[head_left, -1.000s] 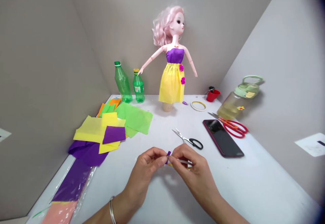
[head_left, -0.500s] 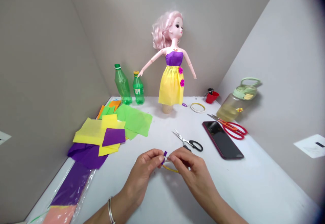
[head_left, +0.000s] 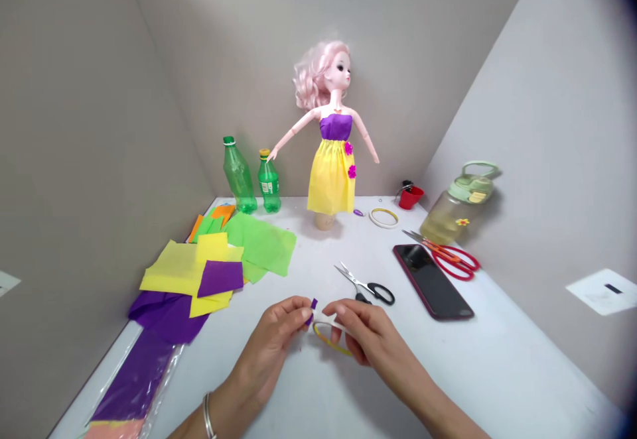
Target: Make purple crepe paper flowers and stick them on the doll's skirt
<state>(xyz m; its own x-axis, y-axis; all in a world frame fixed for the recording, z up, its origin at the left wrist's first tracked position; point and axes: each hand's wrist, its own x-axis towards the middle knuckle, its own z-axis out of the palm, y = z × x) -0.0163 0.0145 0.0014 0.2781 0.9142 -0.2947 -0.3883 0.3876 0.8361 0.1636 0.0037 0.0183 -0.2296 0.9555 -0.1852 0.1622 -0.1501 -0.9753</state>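
A small purple strip (head_left: 312, 312), of paper or cloth, is pinched between the thumb and fingers of my left hand (head_left: 281, 329). My right hand (head_left: 363, 329) is just to the right, its fingers curled around a thin ring with a yellow inside (head_left: 331, 341), which looks like a roll of narrow tape. The right thumb and index fingertip are close to the strip but apart from it. Beyond my hands lie small scissors with black handles (head_left: 368, 286). Further back a pink-haired doll (head_left: 333, 174) stands upright in a purple top and yellow skirt with two magenta flowers.
Yellow sheets (head_left: 174, 270), green sheets (head_left: 263, 243) and purple sheets (head_left: 166, 316) overlap at the left. Two green bottles (head_left: 239, 180) stand behind them. To the right are a phone (head_left: 432, 283), red-handled scissors (head_left: 455, 260), a water bottle (head_left: 448, 210), another ring (head_left: 383, 218) and a red cup (head_left: 411, 197).
My right fingertips have drawn away from the purple strip, and the ring in that hand shows more. My left hand has shifted slightly left with the strip. The whole view has tilted up a little.
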